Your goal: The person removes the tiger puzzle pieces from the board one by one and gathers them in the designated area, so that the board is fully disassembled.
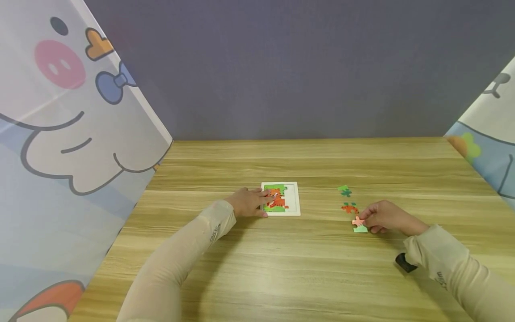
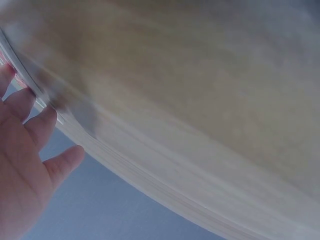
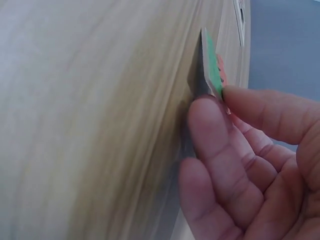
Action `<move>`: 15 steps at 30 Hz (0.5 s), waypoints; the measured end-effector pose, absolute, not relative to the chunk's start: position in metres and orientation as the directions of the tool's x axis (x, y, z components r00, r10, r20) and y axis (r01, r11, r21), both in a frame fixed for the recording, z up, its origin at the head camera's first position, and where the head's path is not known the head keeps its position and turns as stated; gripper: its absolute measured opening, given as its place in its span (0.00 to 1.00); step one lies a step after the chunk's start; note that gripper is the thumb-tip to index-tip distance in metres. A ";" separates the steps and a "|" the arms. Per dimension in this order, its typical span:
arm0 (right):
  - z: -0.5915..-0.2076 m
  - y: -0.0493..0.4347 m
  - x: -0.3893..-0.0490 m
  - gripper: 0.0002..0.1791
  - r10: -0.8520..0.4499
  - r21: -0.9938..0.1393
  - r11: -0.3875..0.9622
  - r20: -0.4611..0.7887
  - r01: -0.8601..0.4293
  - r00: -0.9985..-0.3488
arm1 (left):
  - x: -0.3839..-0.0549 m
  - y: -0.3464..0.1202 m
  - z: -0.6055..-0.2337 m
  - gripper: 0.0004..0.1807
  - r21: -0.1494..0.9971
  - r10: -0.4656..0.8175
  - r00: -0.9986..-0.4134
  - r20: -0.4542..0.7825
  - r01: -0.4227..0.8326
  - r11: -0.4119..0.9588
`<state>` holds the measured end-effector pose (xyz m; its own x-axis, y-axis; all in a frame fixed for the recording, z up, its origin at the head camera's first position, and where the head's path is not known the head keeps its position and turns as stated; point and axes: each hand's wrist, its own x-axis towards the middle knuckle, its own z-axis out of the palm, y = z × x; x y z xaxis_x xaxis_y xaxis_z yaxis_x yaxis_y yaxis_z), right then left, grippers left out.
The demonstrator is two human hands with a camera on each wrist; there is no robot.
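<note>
My right hand (image 1: 385, 218) pinches a green and orange puzzle piece (image 1: 360, 226) between thumb and fingers. In the right wrist view that piece (image 3: 214, 65) is tipped up on edge close over the table. With spread fingers, my left hand (image 1: 247, 202) rests on the left side of a white-framed puzzle board (image 1: 298, 201). Joined pieces with an orange striped animal on green (image 1: 277, 205) fill the board's left part, while its right part shows white. The left wrist view has the left hand (image 2: 30, 145) at the board's edge.
Beyond the right hand lie loose pieces: a green one (image 1: 345, 192) and an orange and green one (image 1: 348, 209). A black object (image 1: 405, 263) sits by the right wrist. The wood-grain table (image 1: 281, 268) meets a grey wall (image 1: 301, 71), with cartoon-printed panels (image 1: 80, 134) at the sides.
</note>
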<state>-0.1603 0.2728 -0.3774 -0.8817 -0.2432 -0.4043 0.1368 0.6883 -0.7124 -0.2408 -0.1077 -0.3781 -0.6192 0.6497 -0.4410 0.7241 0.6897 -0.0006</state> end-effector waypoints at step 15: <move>-0.379 0.275 -0.164 0.11 -0.287 -0.733 0.667 -0.417 0.132 -0.863 | -0.240 -0.107 -0.378 0.38 0.004 0.638 -0.628 -0.446 0.712 0.703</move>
